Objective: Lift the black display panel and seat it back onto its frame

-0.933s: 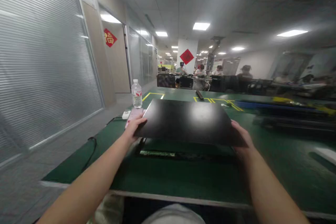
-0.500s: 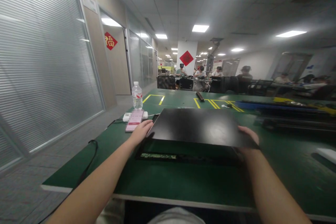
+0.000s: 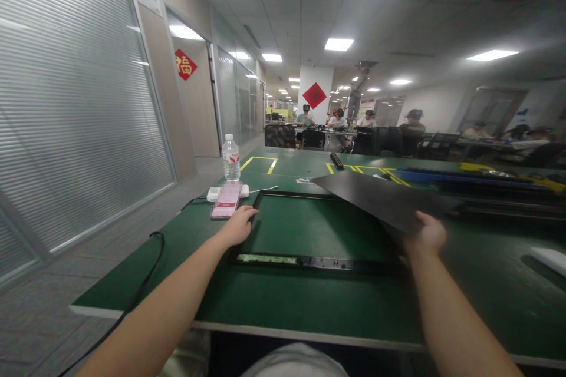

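Observation:
A thin black panel (image 3: pixel 375 193) is in my right hand (image 3: pixel 428 235), gripped at its near right edge. The panel tilts above the right part of a black rectangular frame (image 3: pixel 345 263), which lies flat on the green table. A strip of green circuit board (image 3: pixel 265 259) shows along the frame's near side. My left hand (image 3: pixel 240 225) is at the frame's left side, fingers stretched out and holding nothing; I cannot tell whether it touches the frame. The panel hides the frame's far right corner.
Left of the frame are a phone (image 3: pixel 227 199), a white adapter (image 3: pixel 214 194) and a water bottle (image 3: pixel 230 159). A black cable (image 3: pixel 154 271) hangs over the table's left edge. Long dark and blue parts (image 3: pixel 442 178) lie at the right. People sit at tables farther back.
My left hand has let go of the panel. My right hand has drawn the panel to the right and tilted it, uncovering most of the frame.

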`<state>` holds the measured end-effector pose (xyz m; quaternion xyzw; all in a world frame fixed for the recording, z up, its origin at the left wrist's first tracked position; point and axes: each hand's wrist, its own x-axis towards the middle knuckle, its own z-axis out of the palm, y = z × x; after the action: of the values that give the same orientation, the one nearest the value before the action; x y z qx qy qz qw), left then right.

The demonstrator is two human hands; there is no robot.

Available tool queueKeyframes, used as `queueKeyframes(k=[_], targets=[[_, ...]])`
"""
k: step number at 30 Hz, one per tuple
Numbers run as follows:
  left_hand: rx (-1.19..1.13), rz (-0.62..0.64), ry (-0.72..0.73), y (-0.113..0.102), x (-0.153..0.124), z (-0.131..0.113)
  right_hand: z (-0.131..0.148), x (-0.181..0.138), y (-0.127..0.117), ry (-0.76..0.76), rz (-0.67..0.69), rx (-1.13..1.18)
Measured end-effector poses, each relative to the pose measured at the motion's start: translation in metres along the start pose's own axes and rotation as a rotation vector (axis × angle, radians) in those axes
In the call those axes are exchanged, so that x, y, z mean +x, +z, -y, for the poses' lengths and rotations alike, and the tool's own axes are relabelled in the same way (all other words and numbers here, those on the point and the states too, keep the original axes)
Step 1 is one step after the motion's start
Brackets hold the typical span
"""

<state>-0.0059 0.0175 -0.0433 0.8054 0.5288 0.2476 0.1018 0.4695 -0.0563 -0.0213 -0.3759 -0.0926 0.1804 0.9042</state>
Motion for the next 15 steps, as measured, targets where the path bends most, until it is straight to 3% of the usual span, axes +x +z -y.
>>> queueKeyframes(k=[3,6,15], targets=[[-0.027,0.004,0.003,0.001,0.001,0.002,0.004,-0.007,0.005,-0.119,-0.113,-0.015],[-0.051,0.004,-0.005,0.002,0.002,0.003,0.008,-0.013,0.007,-0.183,-0.106,-0.022],[-0.04,0.032,-0.035,0.0,0.002,0.002,0.015,-0.011,0.004,-0.106,-0.223,-0.161]])
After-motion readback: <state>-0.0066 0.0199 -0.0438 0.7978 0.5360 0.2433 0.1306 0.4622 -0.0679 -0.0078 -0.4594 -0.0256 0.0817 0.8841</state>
